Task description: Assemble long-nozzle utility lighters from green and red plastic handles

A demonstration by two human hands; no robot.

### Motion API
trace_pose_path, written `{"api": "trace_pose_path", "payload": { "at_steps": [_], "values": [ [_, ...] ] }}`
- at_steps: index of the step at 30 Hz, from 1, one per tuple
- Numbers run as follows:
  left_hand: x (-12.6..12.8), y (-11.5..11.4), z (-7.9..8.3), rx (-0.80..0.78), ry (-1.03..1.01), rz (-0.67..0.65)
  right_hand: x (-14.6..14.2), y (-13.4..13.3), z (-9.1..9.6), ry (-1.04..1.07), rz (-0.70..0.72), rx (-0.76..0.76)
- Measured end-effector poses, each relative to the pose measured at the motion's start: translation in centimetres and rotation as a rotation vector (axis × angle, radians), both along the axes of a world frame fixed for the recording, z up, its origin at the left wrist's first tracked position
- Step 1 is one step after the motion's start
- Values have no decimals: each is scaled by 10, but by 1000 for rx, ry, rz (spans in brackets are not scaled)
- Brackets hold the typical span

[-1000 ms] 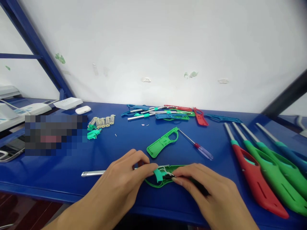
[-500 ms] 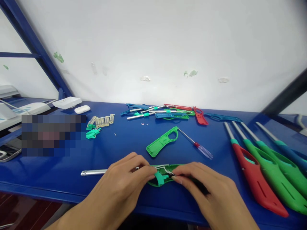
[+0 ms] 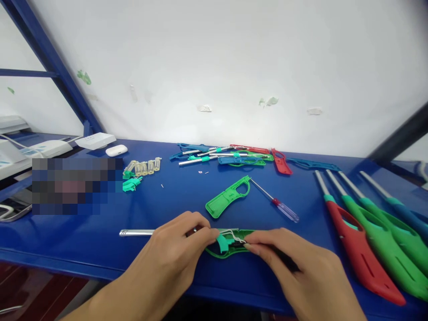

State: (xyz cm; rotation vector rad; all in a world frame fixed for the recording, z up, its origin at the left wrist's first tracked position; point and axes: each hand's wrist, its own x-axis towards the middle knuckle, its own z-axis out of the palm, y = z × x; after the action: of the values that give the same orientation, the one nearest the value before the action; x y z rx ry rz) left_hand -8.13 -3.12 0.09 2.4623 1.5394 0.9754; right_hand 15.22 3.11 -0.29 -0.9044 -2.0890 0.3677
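An opened gas lighter lies near the table's front edge, its green half shell (image 3: 222,255) facing up and its metal barrel (image 3: 135,232) reaching left. My left hand (image 3: 179,249) is closed, with thumb and index finger pinching at the teal trigger (image 3: 224,243) inside the shell. White wires (image 3: 230,233) curve across the shell to a black igniter part (image 3: 238,244). My right hand (image 3: 290,263) pinches at that black part with thumb and fingertips; its far end is hidden by the hand. Beyond both hands rests the other green half shell (image 3: 222,200).
A screwdriver (image 3: 284,209) touches the loose shell. Whole lighters, one red (image 3: 361,254), lie at right. Lighter parts (image 3: 227,156) are heaped near the wall. Clear fuel tanks (image 3: 143,168), teal triggers (image 3: 132,183) and a white case (image 3: 116,150) sit at left.
My right hand has drawn slightly right, showing more of the black part. The teal trigger has tilted a little under my left fingers. The whole view has shifted slightly.
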Motion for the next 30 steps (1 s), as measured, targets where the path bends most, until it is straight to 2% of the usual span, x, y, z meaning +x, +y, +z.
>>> {"api": "trace_pose_path", "payload": {
  "at_steps": [9,15,20,30],
  "values": [
    [2,2,-5,-18,-28,3,6,-1,-3,38,11,-172],
    [6,2,-1,52,-10,19,6,2,1,84,24,-199],
    [8,4,1,90,-19,23,8,3,3,56,52,-283],
    [7,7,-3,73,-22,13,4,5,5,121,62,-374]
  ]
}}
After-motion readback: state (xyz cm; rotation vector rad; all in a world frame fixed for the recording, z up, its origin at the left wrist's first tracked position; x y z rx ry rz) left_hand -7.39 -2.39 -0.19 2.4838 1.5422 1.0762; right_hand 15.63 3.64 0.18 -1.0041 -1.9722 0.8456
